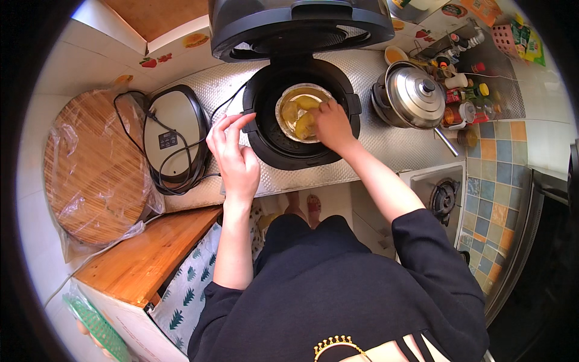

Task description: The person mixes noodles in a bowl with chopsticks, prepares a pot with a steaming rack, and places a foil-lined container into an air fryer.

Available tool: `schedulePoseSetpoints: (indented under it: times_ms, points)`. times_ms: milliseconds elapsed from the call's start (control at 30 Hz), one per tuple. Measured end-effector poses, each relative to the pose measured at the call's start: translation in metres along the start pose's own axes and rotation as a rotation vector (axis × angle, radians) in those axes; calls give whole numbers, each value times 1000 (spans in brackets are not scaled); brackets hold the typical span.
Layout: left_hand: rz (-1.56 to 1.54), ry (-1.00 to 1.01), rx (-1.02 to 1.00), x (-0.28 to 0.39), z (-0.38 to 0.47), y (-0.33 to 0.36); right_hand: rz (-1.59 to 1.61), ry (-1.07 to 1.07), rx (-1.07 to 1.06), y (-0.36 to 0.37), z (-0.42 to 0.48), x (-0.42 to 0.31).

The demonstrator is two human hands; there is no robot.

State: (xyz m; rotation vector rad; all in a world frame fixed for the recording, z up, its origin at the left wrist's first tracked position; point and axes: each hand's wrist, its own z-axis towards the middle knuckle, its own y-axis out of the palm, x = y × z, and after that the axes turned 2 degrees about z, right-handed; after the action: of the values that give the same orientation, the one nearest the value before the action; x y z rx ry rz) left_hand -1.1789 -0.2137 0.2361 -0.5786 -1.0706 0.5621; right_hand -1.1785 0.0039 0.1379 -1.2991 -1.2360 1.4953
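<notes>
Below its raised black lid (301,38), an air fryer's round black cooking chamber (289,160) stands on the metal-covered counter. A foil tray (284,128) sits inside it, holding several yellow food pieces (304,126). My right hand (334,124) reaches over the tray's right rim, its fingertips down at the pieces; whether they grip one cannot be told. My left hand (235,154) is raised at the chamber's left edge, fingers apart and slightly bent, holding nothing.
A flat oval appliance (174,135) with a coiled black cord lies left of the chamber, beside a plastic-wrapped round wooden board (97,167). To the right are a lidded steel pot (418,97), several bottles (479,90) and a gas burner (444,199). The raised lid overhangs behind.
</notes>
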Motion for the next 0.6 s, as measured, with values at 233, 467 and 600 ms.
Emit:
schedulePoseSetpoints:
  times_ms: [233,467,600]
  points:
    - [43,-63,-59,-9,-5,2,91,50,-146,-2,36,8]
    - [47,-47,-72,-12,-10,4,4,-39,-338,20,37,-48]
    - [35,-60,-77,-13,-12,2,-1,40,-338,36,42,-56]
